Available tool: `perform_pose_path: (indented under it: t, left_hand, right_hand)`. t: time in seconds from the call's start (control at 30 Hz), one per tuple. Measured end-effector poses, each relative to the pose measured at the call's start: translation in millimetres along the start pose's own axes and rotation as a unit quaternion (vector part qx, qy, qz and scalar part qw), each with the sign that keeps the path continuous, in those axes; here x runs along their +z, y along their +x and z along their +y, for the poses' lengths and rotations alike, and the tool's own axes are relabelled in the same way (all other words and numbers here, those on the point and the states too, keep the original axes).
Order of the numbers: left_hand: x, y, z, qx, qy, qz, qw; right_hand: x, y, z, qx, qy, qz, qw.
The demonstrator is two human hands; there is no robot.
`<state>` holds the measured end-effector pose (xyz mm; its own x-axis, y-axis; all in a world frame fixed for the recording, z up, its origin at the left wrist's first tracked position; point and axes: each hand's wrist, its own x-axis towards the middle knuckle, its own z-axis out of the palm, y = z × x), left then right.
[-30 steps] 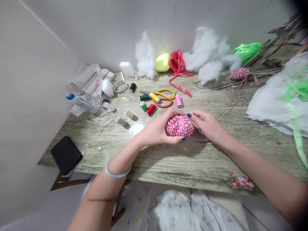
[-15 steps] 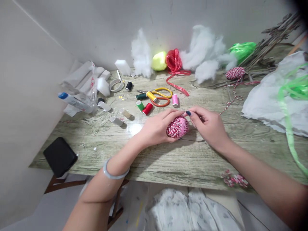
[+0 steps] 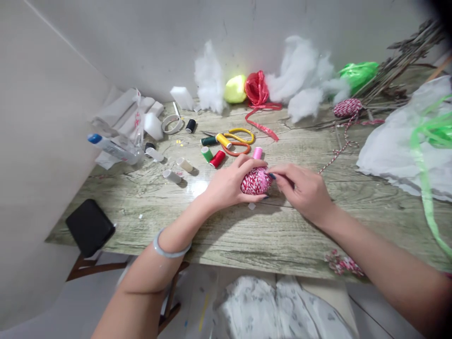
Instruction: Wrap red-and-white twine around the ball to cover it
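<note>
A rounded bundle of red-and-white twisted cord (image 3: 253, 182), pinkish at its right end, is held just above the table. My left hand (image 3: 231, 183) wraps around it from the left, thumb below and fingers over the top. At the pinkish end, the thumb and forefinger of my right hand (image 3: 303, 190) are pinched together, touching the bundle. What they pinch is too small to make out. Just behind the bundle stands a pink thread spool (image 3: 257, 153), partly hidden by my left hand.
Scissors (image 3: 243, 136) lie among several thread spools, including a red spool (image 3: 217, 159). White stuffing (image 3: 300, 75), red plastic ribbon (image 3: 256, 88) and another cord bundle (image 3: 348, 108) sit along the back. White cloth (image 3: 384, 146) is at right, a black case (image 3: 90, 227) at front left.
My right fingertips have moved down and slightly left onto the bundle's pinkish end. The bundle, still in my left hand, has shifted a little left and tilted.
</note>
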<state>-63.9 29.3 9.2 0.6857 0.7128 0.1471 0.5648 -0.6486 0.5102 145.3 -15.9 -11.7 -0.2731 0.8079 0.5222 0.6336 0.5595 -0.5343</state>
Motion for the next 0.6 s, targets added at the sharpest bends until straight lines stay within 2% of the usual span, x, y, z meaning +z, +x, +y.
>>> perform_pose_path:
  t: [0.2,0.37,0.5,0.6]
  left_hand:
    - [-6.3,0,-2,-0.018,0.037,0.044,0.998]
    - [-15.0,0,-6,-0.043,0.091,0.13,0.986]
    - [-20.9,-1,-13,-0.069,0.091,0.2,0.973]
    - [-24.0,-2,-16,-0.073,0.085,0.231,0.967]
  right_hand:
    - [0,1,3,0.043,0.012,-0.024,0.999]
    - [3,3,10,0.034,0.013,-0.061,0.997]
    - [11,4,20,0.022,-0.006,-0.11,0.994]
    - [14,6,25,-0.006,-0.023,-0.121,0.992]
